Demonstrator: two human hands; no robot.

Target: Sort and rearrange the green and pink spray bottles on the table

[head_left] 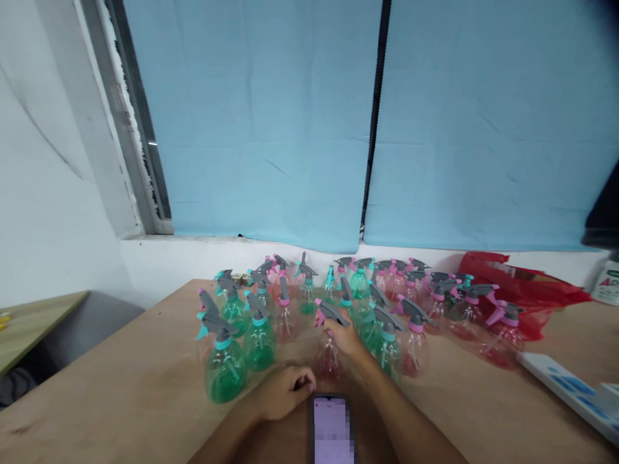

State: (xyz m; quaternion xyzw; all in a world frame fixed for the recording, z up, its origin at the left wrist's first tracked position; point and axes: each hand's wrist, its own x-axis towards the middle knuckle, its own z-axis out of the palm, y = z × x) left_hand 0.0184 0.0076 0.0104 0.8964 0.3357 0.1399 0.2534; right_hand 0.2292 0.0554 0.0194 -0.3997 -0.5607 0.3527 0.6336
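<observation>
My right hand point(342, 334) is wrapped round the neck of a pink spray bottle point(329, 361), just under its grey and pink trigger head. The bottle stands upright on the wooden table point(145, 361). My left hand point(289, 392) rests on the table to the left of it, fingers curled in with nothing visible inside. A phone point(333, 428) with its screen lit lies in front, between my forearms. Close to my left hand stands a green spray bottle point(225, 374). Another green one point(388, 348) is just right of my right hand, partly behind my forearm.
Several more green and pink spray bottles crowd the table's far half. A red plastic bag point(527, 290) lies at the back right, near a white container point(607, 280). A white and blue box point(570, 390) sits at the right. Behind hang blue curtains point(271, 129). A lower table point(43, 322) stands left.
</observation>
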